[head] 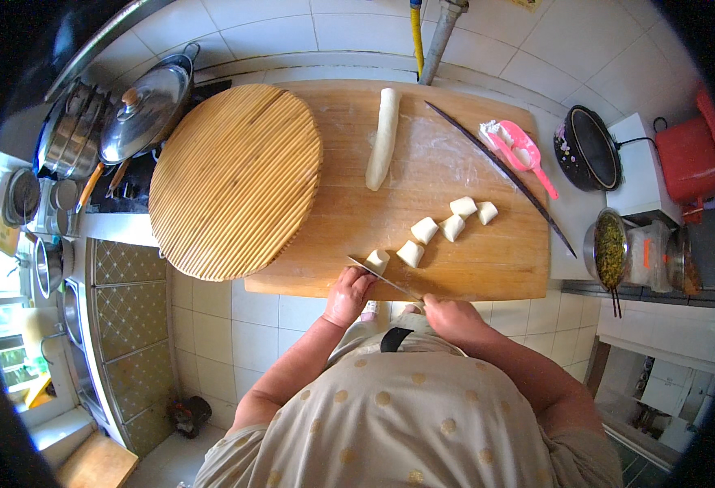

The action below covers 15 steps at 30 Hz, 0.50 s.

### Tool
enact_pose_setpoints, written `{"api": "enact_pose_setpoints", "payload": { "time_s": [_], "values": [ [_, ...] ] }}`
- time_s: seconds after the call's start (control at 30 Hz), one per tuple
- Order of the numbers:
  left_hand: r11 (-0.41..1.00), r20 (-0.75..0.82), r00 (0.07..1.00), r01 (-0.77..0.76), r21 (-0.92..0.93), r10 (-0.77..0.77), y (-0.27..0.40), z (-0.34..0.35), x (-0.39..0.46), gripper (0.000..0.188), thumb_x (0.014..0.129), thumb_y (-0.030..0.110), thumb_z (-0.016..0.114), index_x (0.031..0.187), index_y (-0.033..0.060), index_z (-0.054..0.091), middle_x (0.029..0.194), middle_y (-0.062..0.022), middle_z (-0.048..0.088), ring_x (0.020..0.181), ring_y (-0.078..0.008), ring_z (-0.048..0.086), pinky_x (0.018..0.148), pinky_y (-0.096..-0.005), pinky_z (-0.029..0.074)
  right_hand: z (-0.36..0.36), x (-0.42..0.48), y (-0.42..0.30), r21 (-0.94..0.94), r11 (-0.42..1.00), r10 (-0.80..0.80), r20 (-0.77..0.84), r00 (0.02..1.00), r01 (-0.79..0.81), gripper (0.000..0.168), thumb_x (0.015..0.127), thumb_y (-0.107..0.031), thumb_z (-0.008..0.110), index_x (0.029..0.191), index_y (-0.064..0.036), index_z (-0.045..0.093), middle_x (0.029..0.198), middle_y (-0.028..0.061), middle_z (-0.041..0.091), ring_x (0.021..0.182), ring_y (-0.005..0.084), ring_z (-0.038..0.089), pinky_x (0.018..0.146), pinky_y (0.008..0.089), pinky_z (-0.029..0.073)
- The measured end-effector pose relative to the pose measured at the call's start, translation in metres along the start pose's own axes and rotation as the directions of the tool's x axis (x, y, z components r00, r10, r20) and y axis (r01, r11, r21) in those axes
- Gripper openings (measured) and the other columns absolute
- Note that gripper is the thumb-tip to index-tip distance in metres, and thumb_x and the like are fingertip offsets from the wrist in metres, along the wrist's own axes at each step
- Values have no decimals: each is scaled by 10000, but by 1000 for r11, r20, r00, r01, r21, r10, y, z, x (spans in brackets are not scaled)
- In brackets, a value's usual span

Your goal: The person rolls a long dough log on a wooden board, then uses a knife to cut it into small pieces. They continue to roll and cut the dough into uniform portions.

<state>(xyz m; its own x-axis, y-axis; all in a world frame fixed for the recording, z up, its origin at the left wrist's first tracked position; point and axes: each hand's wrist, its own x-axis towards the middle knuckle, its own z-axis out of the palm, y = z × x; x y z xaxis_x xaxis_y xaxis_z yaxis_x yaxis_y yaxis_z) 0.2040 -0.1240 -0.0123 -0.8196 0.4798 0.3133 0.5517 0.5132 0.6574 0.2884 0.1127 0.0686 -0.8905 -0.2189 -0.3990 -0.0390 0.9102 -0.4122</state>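
On the wooden board (345, 213), near its front edge, my right hand (452, 317) grips the handle of a knife (388, 280), whose blade points to the left. The blade lies against the near side of a piece of dough (377, 261). My left hand (351, 297) is at the near side of the blade, fingers curled; whether it holds dough is hidden. Several cut dough pieces (424, 230) lie to the right of the knife. Farther back rests a long roll of dough (384, 140).
A round slatted mat (235, 183) covers the board's left side. A thin dark rod (498, 174) lies at the right beside a pink scoop (521, 149) with flour. Beyond the right edge stands a metal bowl of chopped filling (610, 250) with chopsticks. A lidded pan (147, 107) stands back left.
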Motion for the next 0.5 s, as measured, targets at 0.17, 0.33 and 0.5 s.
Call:
{"api": "enact_pose_setpoints", "payload": {
  "time_s": [0.17,0.33,0.5],
  "values": [
    [998,-18,999,-43,52,44,2,2,-3,172,743,61,695,904,77,634,939,-107,586,871,-318,576,759,-398,512,17,5,15,3,997,-71,-43,997,71,152,890,-187,532,944,-44,528,675,211,614,625,407,628,556,522,489],
    [969,-140,976,186,162,-164,-48,-17,3,177,764,36,661,933,57,610,1015,-151,589,935,-343,574,787,-436,503,4,2,20,78,992,-88,-114,990,97,193,871,-177,569,1017,-51,553,704,207,617,680,393,633,599,505,502],
    [963,-92,996,38,267,-14,-20,-36,28,314,764,121,686,1066,77,611,1081,-130,590,1028,-351,535,879,-462,459,-18,-26,29,152,981,-74,-260,963,117,269,885,-188,550,1121,-62,568,871,203,644,832,371,641,736,469,517]
  ]
}}
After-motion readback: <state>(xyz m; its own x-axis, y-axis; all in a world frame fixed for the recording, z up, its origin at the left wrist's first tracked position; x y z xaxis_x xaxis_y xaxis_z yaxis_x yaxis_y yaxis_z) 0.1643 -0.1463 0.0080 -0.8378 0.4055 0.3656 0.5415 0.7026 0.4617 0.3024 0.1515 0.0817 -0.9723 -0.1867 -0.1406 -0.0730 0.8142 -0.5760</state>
